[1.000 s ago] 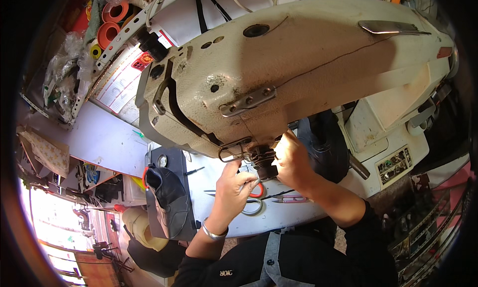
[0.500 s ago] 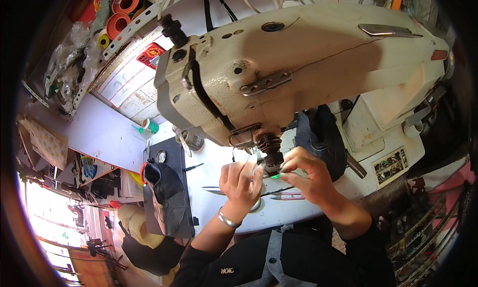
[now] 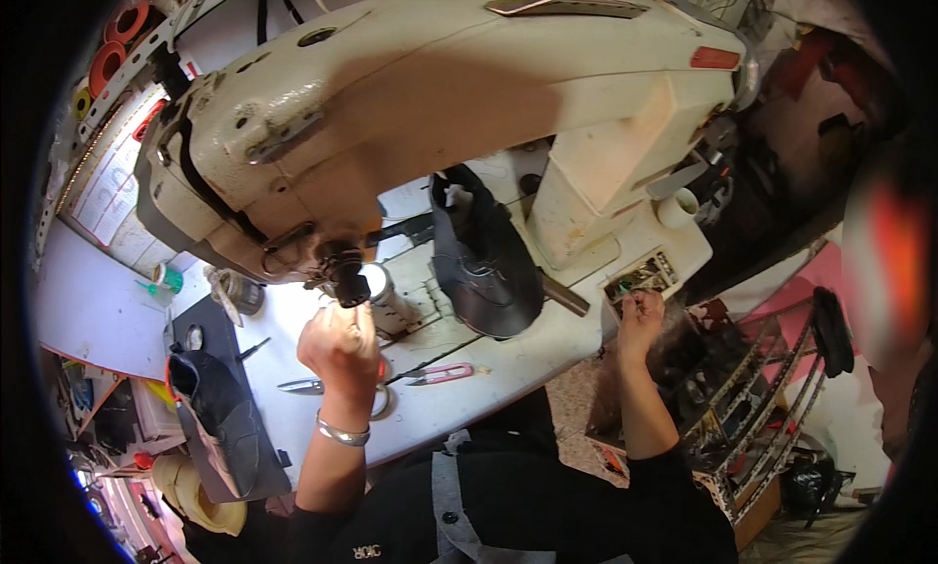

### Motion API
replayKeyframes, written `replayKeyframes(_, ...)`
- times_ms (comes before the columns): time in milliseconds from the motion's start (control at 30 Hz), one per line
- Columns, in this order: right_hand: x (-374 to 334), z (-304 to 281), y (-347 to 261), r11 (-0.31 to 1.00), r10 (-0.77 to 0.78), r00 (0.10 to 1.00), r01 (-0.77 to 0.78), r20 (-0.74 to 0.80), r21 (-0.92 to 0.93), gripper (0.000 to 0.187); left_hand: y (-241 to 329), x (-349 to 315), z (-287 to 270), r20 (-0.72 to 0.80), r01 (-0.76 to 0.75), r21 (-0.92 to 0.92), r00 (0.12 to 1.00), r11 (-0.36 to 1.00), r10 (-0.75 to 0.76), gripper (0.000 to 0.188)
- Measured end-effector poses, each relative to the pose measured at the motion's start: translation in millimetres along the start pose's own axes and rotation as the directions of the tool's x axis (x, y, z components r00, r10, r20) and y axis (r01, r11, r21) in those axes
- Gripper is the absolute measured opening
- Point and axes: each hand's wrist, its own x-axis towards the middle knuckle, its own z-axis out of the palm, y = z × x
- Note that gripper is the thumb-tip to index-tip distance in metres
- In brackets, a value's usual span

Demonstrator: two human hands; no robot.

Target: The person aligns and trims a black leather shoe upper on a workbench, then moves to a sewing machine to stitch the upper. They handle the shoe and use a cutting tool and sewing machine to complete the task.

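A cream sewing machine [image 3: 391,105] spans the table. My left hand [image 3: 339,351], a bangle on its wrist, is raised under the machine's dark needle head [image 3: 344,276]. Its fingers are closed, and what they pinch is hidden. Over at the right, my right hand [image 3: 641,318] reaches to a small parts tray [image 3: 668,269] set into the machine bed. Its fingertips are pinched at a small green thing [image 3: 625,286], too small to name. Between my hands a black shoe [image 3: 489,271] lies beside the machine's post.
Scissors [image 3: 301,385] and pink-handled thread snips [image 3: 442,374] lie on the white table [image 3: 508,368]. Another black shoe [image 3: 215,408] rests on a dark board [image 3: 264,466] at left. Beyond it stand a jar [image 3: 246,295] and a green-capped pot [image 3: 168,279]. A metal rack [image 3: 772,427] stands at right.
My right hand has left the needle head and moved right to the parts tray, with the green thing at its fingertips. My left hand stays by the needle head. The view has swung right.
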Motion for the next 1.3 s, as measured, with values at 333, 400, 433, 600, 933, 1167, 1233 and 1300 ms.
replayKeyframes(333,9.2,28.4,-13.4,0.983,0.026,0.994,-0.045,-0.109,-0.178,0.021,6.6,-53.7,-24.6,0.536,0.526,-0.667,0.831,0.528,-0.151,0.009)
replayKeyframes(400,1.6,30.9,-61.3,0.989,-0.147,0.989,0.146,-0.029,-0.014,0.026,2.7,-71.2,-30.5,0.590,0.527,-0.556,0.795,0.643,-0.142,0.011)
replayKeyframes(433,-8.0,36.0,-90.6,0.946,-0.313,0.950,0.313,-0.014,0.090,0.028,0.2,-79.6,-32.8,0.582,0.495,-0.527,0.803,0.691,-0.130,0.012)
replayKeyframes(600,-47.1,60.3,-226.4,0.692,-0.710,0.683,0.632,0.173,0.350,0.030,-16.6,-115.4,-45.3,0.654,0.570,-0.406,0.727,0.714,-0.209,0.016)
replayKeyframes(933,-88.4,92.0,-291.9,0.759,-0.259,0.668,-0.306,0.698,0.575,0.030,-87.6,-169.6,-118.4,0.351,0.675,-0.376,0.738,0.635,-0.576,0.008)
replayKeyframes(1167,-142.6,47.7,-214.3,0.900,-0.397,0.154,0.260,0.905,0.351,0.028,-203.1,-208.8,-196.3,-0.216,0.773,-0.275,0.529,0.571,-0.820,0.007)
replayKeyframes(1233,-148.5,44.8,-209.4,0.801,-0.460,-0.057,0.405,0.886,0.442,0.024,-228.6,-219.3,-205.0,-0.200,0.770,-0.331,0.508,0.546,-0.838,0.013)
replayKeyframes(1300,-150.0,47.1,-223.0,0.778,-0.494,-0.114,0.385,0.862,0.497,0.023,-246.3,-223.1,-204.1,-0.122,0.766,-0.344,0.538,0.544,-0.834,0.018)
